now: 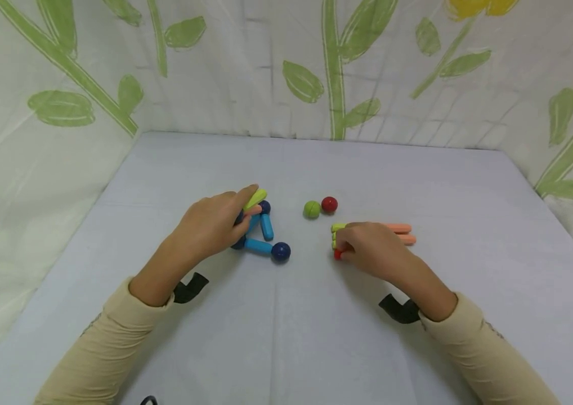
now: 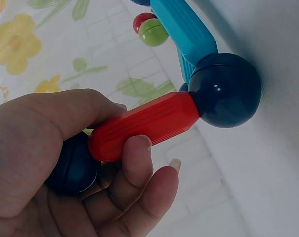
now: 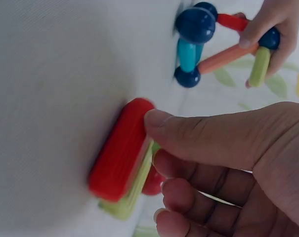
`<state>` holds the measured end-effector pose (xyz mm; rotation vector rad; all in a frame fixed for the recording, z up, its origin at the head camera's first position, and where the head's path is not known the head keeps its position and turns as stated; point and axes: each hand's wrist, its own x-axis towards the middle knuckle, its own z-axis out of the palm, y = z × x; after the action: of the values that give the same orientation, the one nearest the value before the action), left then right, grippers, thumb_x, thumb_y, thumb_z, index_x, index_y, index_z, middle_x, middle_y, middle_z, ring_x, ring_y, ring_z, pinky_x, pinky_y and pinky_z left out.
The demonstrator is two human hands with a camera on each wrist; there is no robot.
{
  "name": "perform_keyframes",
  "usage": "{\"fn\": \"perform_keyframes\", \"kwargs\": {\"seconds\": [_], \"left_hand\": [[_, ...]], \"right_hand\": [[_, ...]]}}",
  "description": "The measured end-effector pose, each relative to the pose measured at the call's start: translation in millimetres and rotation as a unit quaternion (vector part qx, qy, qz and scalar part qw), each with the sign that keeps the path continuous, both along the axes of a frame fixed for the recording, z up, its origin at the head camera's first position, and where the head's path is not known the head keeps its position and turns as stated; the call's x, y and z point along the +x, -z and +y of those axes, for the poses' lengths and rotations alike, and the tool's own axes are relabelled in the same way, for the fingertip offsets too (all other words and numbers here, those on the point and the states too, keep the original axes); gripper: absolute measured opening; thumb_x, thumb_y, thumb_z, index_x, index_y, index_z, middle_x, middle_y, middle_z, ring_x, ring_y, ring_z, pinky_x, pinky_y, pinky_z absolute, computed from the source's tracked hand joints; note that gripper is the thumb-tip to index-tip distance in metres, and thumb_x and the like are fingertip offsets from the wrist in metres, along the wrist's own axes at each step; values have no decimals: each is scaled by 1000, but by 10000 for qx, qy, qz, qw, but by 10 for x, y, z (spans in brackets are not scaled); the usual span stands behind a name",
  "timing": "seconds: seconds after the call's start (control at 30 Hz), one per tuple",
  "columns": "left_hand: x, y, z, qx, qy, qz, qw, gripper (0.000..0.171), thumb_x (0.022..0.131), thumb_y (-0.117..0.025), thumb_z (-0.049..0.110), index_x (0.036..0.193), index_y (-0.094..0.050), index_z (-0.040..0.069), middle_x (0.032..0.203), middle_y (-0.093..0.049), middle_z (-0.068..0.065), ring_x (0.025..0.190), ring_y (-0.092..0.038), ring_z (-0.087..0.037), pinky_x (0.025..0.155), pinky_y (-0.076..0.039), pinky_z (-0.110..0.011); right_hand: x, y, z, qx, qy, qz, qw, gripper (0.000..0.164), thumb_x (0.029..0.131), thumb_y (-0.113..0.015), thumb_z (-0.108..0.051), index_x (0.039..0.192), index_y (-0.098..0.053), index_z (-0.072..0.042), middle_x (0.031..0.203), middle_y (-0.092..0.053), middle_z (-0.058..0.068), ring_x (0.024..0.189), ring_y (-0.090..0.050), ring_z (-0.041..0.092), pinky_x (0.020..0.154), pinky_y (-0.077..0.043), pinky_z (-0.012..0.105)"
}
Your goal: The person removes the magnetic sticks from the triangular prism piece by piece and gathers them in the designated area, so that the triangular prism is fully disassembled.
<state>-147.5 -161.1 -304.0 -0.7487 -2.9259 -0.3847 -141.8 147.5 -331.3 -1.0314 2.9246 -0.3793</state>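
My left hand [image 1: 210,225] grips a red magnetic stick [image 2: 144,126] between thumb and fingers, with a dark blue ball at each of its ends. That stick belongs to a frame of light blue sticks [image 1: 267,226], dark blue balls [image 1: 281,252] and a coral stick [image 3: 226,59]. A yellow-green stick [image 1: 256,198] juts from the held ball, near the index finger. My right hand [image 1: 375,250] pinches the end of another red stick [image 3: 120,153] low over the table. Yellow-green sticks [image 1: 338,227] lie right beside it, partly covered by the hand.
A green ball [image 1: 312,210] and a red ball [image 1: 329,205] sit side by side at mid-table. Two coral sticks [image 1: 400,228] lie beyond the right hand. A leaf-patterned curtain [image 1: 246,67] borders the white-covered table [image 1: 317,337] at the back and sides.
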Motion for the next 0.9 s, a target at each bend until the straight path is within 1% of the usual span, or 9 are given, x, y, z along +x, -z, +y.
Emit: {"fn": "perform_keyframes", "kwargs": {"seconds": [0.1,0.17,0.23,0.3,0.37,0.47,0.57,0.67,0.9], "left_hand": [[0,-3,-3,-9,-9,-7,10000,58,96,-66,16,148,-46,1,90,-66,-11,76,-62,-25,63,-52,-42],[3,-7,-3,-14,-25,-34,10000,58,96,-66,17,148,-45,1,92,-66,-11,76,-61,-25,64,-52,-43],[4,-7,-6,-8,-43,-67,10000,59,96,-66,17,149,-44,1,92,-66,-12,75,-60,-24,64,-52,-42],[5,-8,-8,-2,-51,-90,9999,60,96,-67,18,149,-44,2,92,-66,-12,73,-59,-24,63,-51,-41],[7,-9,-10,-2,-53,-97,9999,60,97,-66,18,149,-44,2,92,-66,-12,71,-58,-24,62,-51,-40],[9,-8,-14,6,-38,-82,10000,60,97,-66,18,149,-44,2,94,-66,-12,72,-59,-24,62,-51,-41],[9,-7,-15,3,1,-59,10000,58,97,-66,18,148,-44,1,95,-66,-13,73,-60,-24,63,-52,-42],[10,-7,-12,-4,38,-47,10000,58,97,-66,18,148,-45,1,98,-67,-14,75,-61,-25,63,-52,-42],[7,-3,-18,17,69,58,10000,57,97,-66,18,147,-45,0,96,-67,-14,74,-61,-25,62,-52,-42]], "right_hand": [[-15,-30,-138,-102,-85,-156,9998,19,85,-76,-2,75,-67,-16,73,-56,-8,65,-50,10,61,-43,27],[-20,-51,-260,-154,-188,-324,9992,7,88,-75,-8,91,-73,-14,86,-63,-4,73,-56,12,66,-48,28],[-29,-60,-392,-148,-436,-486,9978,19,90,-76,-16,109,-74,-12,99,-66,1,80,-60,15,71,-51,29],[-44,-54,-520,-82,-726,-606,9955,33,92,-75,-24,122,-70,-12,106,-65,4,82,-60,16,72,-51,28],[-70,-34,-636,35,-978,-685,9928,46,93,-74,-34,133,-64,-14,110,-62,5,82,-59,16,69,-51,27],[-111,-4,-784,291,-1065,-852,9902,62,91,-72,-46,144,-55,-19,111,-58,5,77,-54,14,62,-47,26],[-158,23,-883,506,-1073,-1113,9867,71,89,-72,-50,150,-48,-23,112,-53,5,76,-53,14,61,-45,27],[-208,43,-943,657,-1089,-1310,9832,72,89,-73,-50,151,-47,-24,116,-50,6,78,-53,15,64,-45,27],[-320,8,-996,565,-878,-1488,9833,54,90,-77,-37,137,-61,-15,113,-52,5,84,-55,16,72,-46,27]]}}
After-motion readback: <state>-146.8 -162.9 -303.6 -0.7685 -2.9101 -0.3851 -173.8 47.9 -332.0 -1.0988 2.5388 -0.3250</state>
